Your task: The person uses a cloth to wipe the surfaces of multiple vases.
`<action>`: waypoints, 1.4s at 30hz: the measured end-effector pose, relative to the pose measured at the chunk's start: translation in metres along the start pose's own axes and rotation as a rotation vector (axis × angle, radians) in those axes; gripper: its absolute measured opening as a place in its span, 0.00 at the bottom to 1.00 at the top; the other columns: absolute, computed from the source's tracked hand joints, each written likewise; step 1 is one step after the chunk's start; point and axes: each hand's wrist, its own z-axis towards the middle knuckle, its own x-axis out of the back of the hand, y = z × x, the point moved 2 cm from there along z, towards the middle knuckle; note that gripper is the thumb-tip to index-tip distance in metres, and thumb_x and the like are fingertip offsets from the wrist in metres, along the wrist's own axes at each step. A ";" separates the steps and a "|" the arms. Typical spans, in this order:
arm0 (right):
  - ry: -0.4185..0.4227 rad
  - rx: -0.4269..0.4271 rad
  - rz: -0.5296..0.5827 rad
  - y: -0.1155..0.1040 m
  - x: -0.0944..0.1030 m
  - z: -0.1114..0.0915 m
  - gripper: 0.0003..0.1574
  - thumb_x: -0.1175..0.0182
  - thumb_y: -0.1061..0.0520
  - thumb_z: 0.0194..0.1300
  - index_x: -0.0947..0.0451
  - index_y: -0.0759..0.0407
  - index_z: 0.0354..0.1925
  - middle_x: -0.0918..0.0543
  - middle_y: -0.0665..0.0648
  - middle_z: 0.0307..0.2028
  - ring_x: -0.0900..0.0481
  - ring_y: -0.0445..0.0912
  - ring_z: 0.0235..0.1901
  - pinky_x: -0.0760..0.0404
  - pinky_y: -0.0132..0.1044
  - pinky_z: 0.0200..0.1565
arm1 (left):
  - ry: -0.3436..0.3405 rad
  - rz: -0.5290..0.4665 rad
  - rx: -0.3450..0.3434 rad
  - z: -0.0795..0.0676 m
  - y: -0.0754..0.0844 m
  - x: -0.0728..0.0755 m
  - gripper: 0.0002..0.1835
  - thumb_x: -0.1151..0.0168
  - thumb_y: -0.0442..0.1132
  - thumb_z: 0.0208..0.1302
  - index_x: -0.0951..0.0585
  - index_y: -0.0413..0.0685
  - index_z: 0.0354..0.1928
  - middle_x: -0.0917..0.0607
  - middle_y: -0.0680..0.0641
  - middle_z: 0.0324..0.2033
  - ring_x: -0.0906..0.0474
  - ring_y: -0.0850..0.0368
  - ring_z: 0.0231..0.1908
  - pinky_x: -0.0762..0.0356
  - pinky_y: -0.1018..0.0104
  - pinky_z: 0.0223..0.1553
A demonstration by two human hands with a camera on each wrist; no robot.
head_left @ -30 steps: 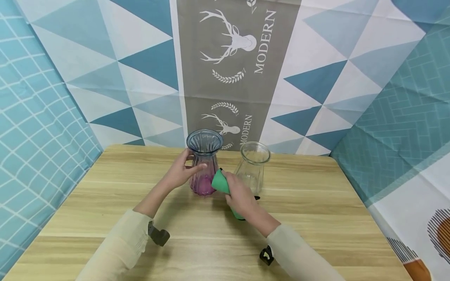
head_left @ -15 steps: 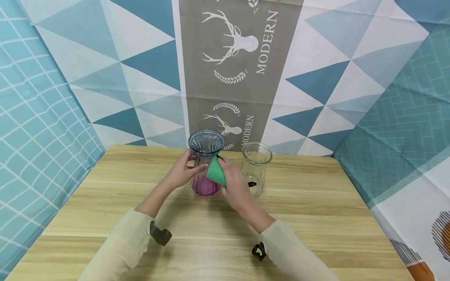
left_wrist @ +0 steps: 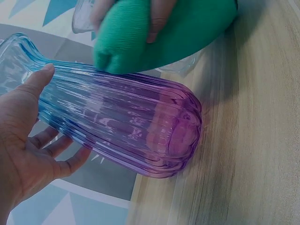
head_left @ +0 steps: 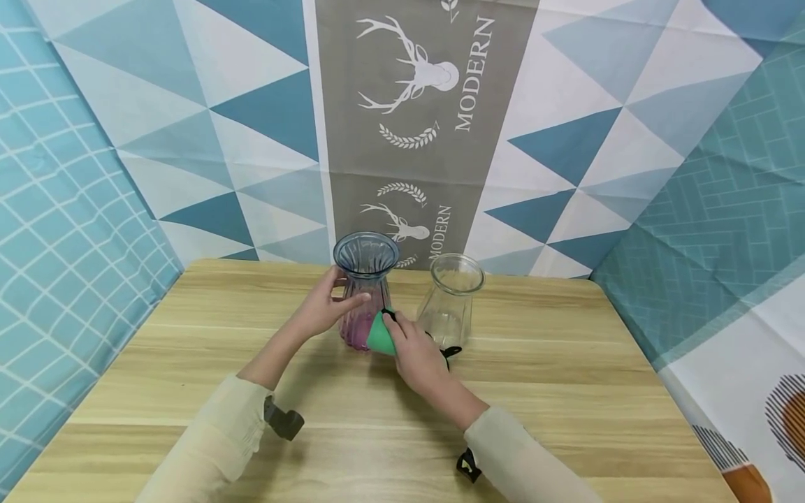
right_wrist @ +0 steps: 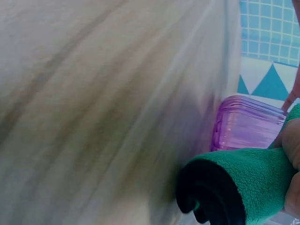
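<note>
A ribbed glass vase [head_left: 357,330], blue at the top and fading to purple at its base, stands upright on the wooden table. My left hand [head_left: 323,307] holds it at the neck, thumb on the near side and fingers round the far side, as the left wrist view shows. In my right hand [head_left: 423,355] is a bunched green towel [head_left: 381,337] with black edging, pressed close against the vase's lower right side. The towel's black edge [right_wrist: 211,192] hangs near the tabletop in the right wrist view. My right hand's fingers partly cover the towel.
A clear glass vase [head_left: 458,307] stands just right of my right hand, partly behind it. The wooden table [head_left: 352,447] ends at a patterned cloth backdrop [head_left: 402,154]. Blue grid-patterned cloth [head_left: 63,181] hangs along the left side.
The right hand and towel rose to the vase's middle, then slid down toward its base. My left hand keeps its hold on the neck, and the vase stays in place.
</note>
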 end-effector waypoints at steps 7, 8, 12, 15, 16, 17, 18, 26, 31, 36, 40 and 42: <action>-0.112 -0.006 -0.028 0.000 -0.009 -0.008 0.35 0.38 0.58 0.60 0.35 0.56 0.64 0.25 0.61 0.57 0.21 0.53 0.48 0.16 0.41 0.39 | -0.001 -0.006 0.003 -0.001 0.002 0.001 0.35 0.39 0.40 0.62 0.43 0.40 0.67 0.33 0.34 0.61 0.35 0.39 0.61 0.26 0.48 0.57; -0.125 -0.005 -0.030 0.001 -0.010 -0.009 0.35 0.39 0.58 0.60 0.35 0.56 0.64 0.25 0.61 0.57 0.21 0.52 0.48 0.16 0.41 0.39 | -0.002 -0.007 0.005 -0.001 0.002 0.002 0.35 0.38 0.40 0.62 0.43 0.40 0.67 0.33 0.34 0.60 0.34 0.39 0.61 0.26 0.48 0.57; -0.172 0.009 -0.037 0.003 -0.014 -0.012 0.33 0.40 0.57 0.62 0.35 0.55 0.65 0.25 0.61 0.58 0.21 0.52 0.49 0.16 0.41 0.40 | -0.005 -0.008 0.005 0.000 0.003 0.002 0.35 0.38 0.40 0.62 0.43 0.41 0.67 0.33 0.34 0.60 0.34 0.39 0.61 0.26 0.48 0.57; -0.207 -0.015 0.003 0.006 -0.011 -0.012 0.36 0.38 0.57 0.59 0.36 0.54 0.65 0.25 0.60 0.59 0.22 0.53 0.51 0.16 0.42 0.42 | -0.004 -0.011 -0.003 0.000 0.003 0.002 0.35 0.38 0.40 0.62 0.43 0.41 0.67 0.33 0.34 0.60 0.34 0.39 0.61 0.26 0.47 0.57; -0.211 -0.030 0.027 0.007 -0.010 -0.012 0.38 0.37 0.57 0.58 0.37 0.54 0.66 0.25 0.60 0.59 0.22 0.53 0.52 0.17 0.43 0.44 | -0.004 -0.008 -0.006 0.000 0.003 0.002 0.35 0.38 0.40 0.62 0.43 0.41 0.67 0.33 0.35 0.60 0.35 0.39 0.61 0.26 0.47 0.57; -0.208 -0.050 0.056 0.008 -0.008 -0.011 0.40 0.35 0.58 0.56 0.37 0.54 0.66 0.25 0.60 0.59 0.22 0.54 0.53 0.17 0.43 0.46 | -0.005 -0.006 -0.007 0.000 0.003 0.002 0.35 0.38 0.40 0.62 0.43 0.41 0.67 0.33 0.35 0.60 0.34 0.39 0.61 0.26 0.47 0.57; -0.198 -0.072 0.088 0.009 -0.005 -0.010 0.41 0.34 0.59 0.55 0.37 0.54 0.66 0.25 0.61 0.59 0.23 0.54 0.53 0.18 0.44 0.47 | -0.007 -0.003 -0.010 0.000 0.003 0.002 0.35 0.38 0.40 0.62 0.43 0.41 0.67 0.33 0.35 0.60 0.35 0.39 0.61 0.26 0.47 0.57; 0.139 -0.104 0.268 0.009 0.017 -0.004 0.47 0.33 0.67 0.48 0.39 0.56 0.66 0.27 0.61 0.60 0.25 0.55 0.55 0.20 0.48 0.52 | -0.011 0.006 -0.024 -0.002 0.003 0.003 0.35 0.39 0.40 0.63 0.44 0.40 0.67 0.33 0.34 0.60 0.35 0.38 0.62 0.28 0.45 0.58; 0.348 -0.028 0.274 0.006 0.028 0.008 0.49 0.34 0.70 0.44 0.38 0.59 0.65 0.27 0.62 0.59 0.24 0.55 0.54 0.21 0.47 0.54 | -0.012 0.002 -0.034 0.002 -0.002 0.002 0.35 0.39 0.40 0.62 0.43 0.40 0.67 0.32 0.34 0.60 0.35 0.39 0.62 0.28 0.46 0.59; 0.331 -0.020 0.230 0.003 0.032 0.021 0.50 0.31 0.68 0.43 0.39 0.60 0.65 0.28 0.62 0.60 0.26 0.55 0.56 0.24 0.46 0.58 | 0.004 -0.003 -0.052 0.011 -0.026 0.001 0.36 0.37 0.45 0.61 0.42 0.46 0.67 0.32 0.38 0.60 0.34 0.41 0.61 0.27 0.46 0.57; 0.264 -0.011 0.179 -0.002 0.028 0.025 0.50 0.29 0.65 0.46 0.39 0.61 0.66 0.27 0.64 0.58 0.25 0.56 0.55 0.23 0.45 0.57 | 0.004 -0.003 -0.047 0.012 -0.031 0.001 0.36 0.37 0.47 0.61 0.42 0.48 0.67 0.32 0.40 0.61 0.34 0.42 0.61 0.26 0.45 0.56; 0.260 0.005 0.149 -0.003 0.025 0.024 0.48 0.29 0.64 0.47 0.38 0.62 0.65 0.26 0.65 0.57 0.24 0.56 0.54 0.21 0.44 0.55 | 0.001 -0.001 -0.047 0.013 -0.031 0.000 0.36 0.38 0.47 0.61 0.42 0.49 0.67 0.32 0.40 0.61 0.34 0.42 0.62 0.26 0.45 0.57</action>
